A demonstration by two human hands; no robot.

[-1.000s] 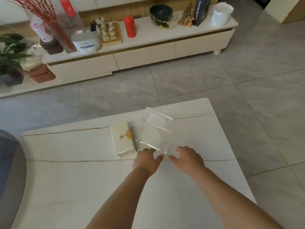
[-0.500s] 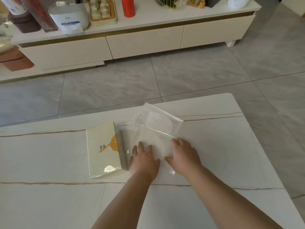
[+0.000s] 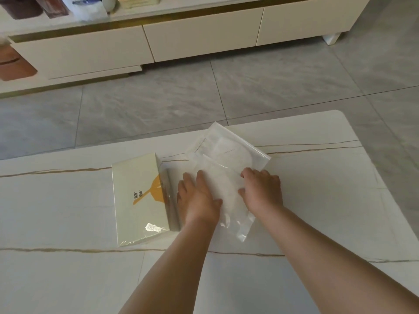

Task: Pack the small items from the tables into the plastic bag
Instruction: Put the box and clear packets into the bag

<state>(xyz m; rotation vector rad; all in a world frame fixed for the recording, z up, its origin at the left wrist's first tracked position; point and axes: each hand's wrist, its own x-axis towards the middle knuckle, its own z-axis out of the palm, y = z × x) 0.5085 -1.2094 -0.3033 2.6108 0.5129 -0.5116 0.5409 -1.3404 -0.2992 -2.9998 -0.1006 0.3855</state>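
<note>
Fingers of left hand (image 3: 197,198) lie flat on plastic bag (image 3: 226,191); right hand (image 3: 263,191) curls, gripping its edge.

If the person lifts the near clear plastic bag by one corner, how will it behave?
The near clear plastic bag will probably flop and sag: the film looks thin and wrinkled. Its glossy surface may slip on the smooth table. It seems light.
</note>
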